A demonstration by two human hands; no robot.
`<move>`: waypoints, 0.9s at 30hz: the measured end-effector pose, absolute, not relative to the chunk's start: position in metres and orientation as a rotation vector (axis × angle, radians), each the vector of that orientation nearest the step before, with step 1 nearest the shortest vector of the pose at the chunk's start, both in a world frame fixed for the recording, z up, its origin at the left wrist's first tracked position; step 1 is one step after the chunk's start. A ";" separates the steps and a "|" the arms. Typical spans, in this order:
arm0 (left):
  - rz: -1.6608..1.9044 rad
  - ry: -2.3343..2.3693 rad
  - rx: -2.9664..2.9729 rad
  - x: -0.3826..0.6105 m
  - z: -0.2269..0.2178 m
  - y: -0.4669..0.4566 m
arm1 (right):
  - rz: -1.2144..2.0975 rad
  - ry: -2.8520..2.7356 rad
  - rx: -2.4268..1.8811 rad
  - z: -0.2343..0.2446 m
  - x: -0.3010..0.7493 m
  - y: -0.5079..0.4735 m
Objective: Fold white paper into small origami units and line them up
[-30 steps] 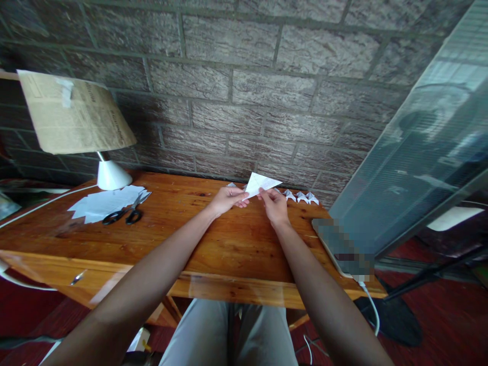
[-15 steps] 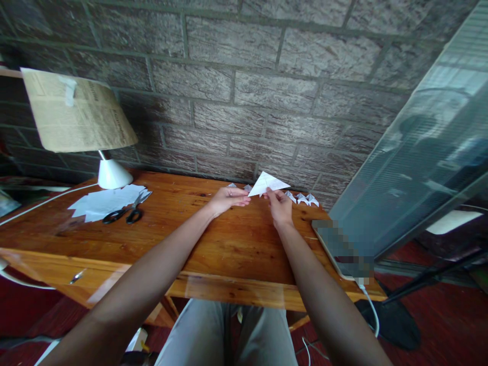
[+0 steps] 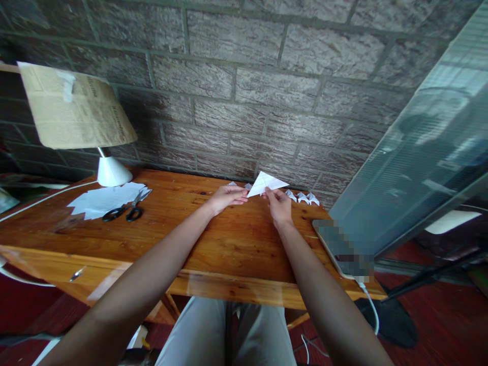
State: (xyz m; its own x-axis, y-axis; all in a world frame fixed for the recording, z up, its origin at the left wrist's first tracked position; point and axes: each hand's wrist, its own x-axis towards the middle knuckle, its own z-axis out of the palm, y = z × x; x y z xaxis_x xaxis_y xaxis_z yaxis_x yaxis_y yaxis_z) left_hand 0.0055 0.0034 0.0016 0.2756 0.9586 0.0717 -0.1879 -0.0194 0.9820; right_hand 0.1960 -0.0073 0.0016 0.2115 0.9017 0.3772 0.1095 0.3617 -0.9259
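While the wooden table (image 3: 236, 244) shows open surface between your forearms (image 3: 163, 259), your left hand (image 3: 227, 197) has a grip I cannot tell, and your right hand (image 3: 279, 207) pinches the folded paper (image 3: 267, 181) near the back edge, where small paper pieces (image 3: 303, 198) stand.

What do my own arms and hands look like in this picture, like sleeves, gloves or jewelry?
Your left forearm and right forearm are bare, with no sleeves in view. Your left hand and right hand are ungloved, and both wrists look bare. A finger of the left hand seems to wear a thin ring, too small to make out clearly.
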 end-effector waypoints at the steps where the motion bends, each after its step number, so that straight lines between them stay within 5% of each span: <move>1: 1.108 0.833 1.237 0.006 0.001 0.003 | 0.733 -1.247 -1.075 0.001 0.196 -0.008; 27: 1.181 0.766 1.291 0.003 0.004 0.001 | 0.901 -1.489 -1.031 0.001 0.187 -0.015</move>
